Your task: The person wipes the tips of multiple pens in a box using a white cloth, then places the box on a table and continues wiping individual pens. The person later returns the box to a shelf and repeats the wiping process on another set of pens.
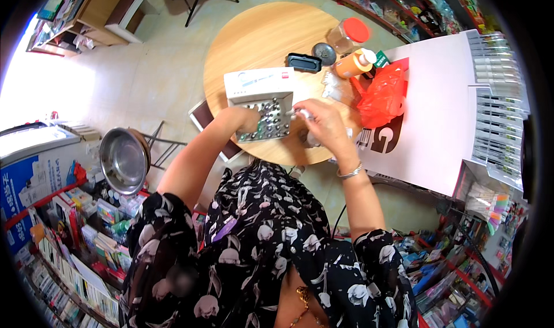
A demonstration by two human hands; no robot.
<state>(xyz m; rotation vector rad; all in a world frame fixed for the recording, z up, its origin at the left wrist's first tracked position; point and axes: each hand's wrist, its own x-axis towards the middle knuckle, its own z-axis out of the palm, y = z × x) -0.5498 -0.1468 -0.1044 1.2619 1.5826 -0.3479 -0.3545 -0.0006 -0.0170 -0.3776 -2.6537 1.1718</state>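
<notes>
A white cardboard box (284,134) stands on the round wooden table (242,38), its lid (259,82) folded back with a printed picture on it. Many slim items with dark round ends (273,119) fill the box upright; they look like pens, too small to be sure. My left hand (246,119) reaches into the box's left side, its fingers among these items; whether it grips one is hidden. Just off the box's right edge, my right hand (322,119) pinches a small whitish object (304,113). Below that hand lies some clear plastic (312,140), partly covered.
On the table's right stand a red-lidded jar (355,30), an orange pump bottle (354,64), a black case (304,62), a dark round tin (324,53) and a red plastic bag (383,96). A white counter (428,107) borders the right. A metal basin (124,160) sits left.
</notes>
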